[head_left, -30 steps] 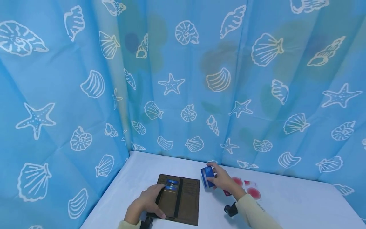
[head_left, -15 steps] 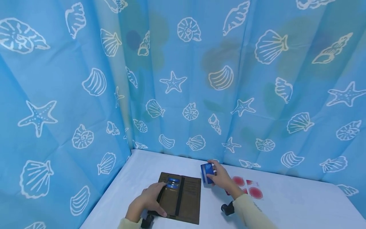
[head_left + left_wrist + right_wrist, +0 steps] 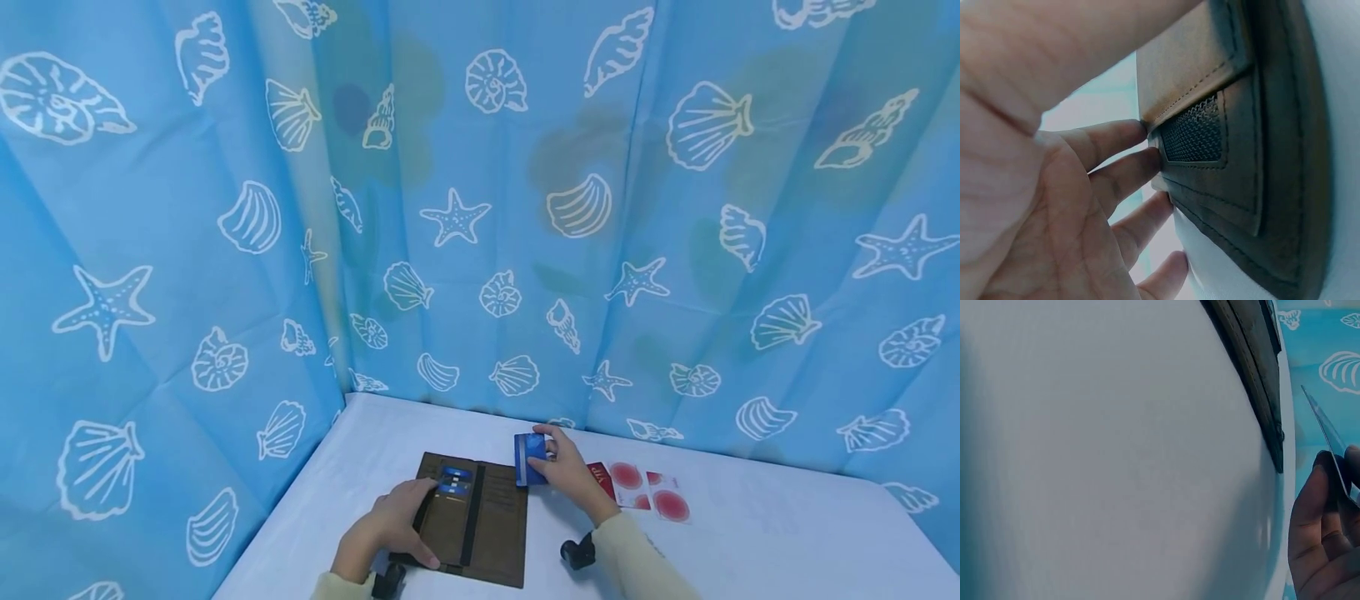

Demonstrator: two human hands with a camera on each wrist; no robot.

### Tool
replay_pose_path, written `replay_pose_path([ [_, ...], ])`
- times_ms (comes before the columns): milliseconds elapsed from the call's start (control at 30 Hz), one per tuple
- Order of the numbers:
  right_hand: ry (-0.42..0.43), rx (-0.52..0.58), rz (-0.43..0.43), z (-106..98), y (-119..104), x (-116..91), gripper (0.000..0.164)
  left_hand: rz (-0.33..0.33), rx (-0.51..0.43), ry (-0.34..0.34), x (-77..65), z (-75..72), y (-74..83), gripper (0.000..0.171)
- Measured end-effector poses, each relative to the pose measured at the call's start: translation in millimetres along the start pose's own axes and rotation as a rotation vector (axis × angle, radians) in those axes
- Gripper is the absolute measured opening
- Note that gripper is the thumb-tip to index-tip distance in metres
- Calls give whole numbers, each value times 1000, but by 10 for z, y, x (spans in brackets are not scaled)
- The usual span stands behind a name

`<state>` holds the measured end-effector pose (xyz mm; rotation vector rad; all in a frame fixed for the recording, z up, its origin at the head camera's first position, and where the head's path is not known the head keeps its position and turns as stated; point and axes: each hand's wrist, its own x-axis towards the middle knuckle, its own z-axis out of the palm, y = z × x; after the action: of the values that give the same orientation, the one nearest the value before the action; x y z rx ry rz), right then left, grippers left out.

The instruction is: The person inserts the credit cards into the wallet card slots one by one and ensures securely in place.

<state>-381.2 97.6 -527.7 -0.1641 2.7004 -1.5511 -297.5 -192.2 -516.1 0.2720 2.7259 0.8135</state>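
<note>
A brown wallet (image 3: 499, 533) lies unfolded on the white table, with a dark strap down its middle and blue cards (image 3: 453, 481) in its left-side slots. My left hand (image 3: 390, 521) rests on its left edge, thumb and fingers spread; in the left wrist view the fingertips touch the stitched edge beside a mesh window. Between thumb and fingers, my right hand (image 3: 570, 475) pinches a blue card (image 3: 529, 457) with a pale stripe. The card is held upright and overlaps the wallet's upper right corner. In the right wrist view the card (image 3: 1322, 425) shows edge-on.
Right of my right hand lie a red card marked VIP (image 3: 601, 481) and white cards with red circles (image 3: 670, 504). A blue shell-print curtain (image 3: 450, 250) hangs behind and left of the table (image 3: 795, 533). Small black devices sit at both wrists.
My right hand has moved left with the blue card, which now overlaps the wallet's corner. The red VIP card has come into fuller view. My left hand stays on the wallet.
</note>
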Motion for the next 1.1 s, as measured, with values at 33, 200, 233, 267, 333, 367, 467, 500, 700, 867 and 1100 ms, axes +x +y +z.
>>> replay_pose_path([
  [33,-3,10,11,16,3,2,51,-1,3,0,-1,0,-2,107],
  [200,-22,36,38,66,18,13,49,3,2,1,-2,8,-14,109],
  [233,-28,43,38,74,18,14,49,4,2,0,-6,6,-14,109],
  [267,-34,49,37,83,19,17,48,6,2,0,-8,6,-17,110],
  [333,-44,46,37,103,16,19,47,10,3,1,-12,3,-22,110],
  [367,-49,46,37,114,16,20,47,13,4,2,-14,2,-24,110],
  [467,-63,45,45,153,15,20,46,18,2,4,-11,4,-32,109],
  [500,-68,46,47,168,15,16,46,19,1,3,-11,5,-32,109],
  [700,-107,75,6,243,-3,-23,45,1,-5,-10,-12,16,-32,109],
  [867,-115,17,-13,282,-56,-45,46,3,-8,-5,-6,-3,-43,108],
  [1100,-105,-41,-14,316,-77,-61,44,8,-16,2,-8,19,-60,110],
])
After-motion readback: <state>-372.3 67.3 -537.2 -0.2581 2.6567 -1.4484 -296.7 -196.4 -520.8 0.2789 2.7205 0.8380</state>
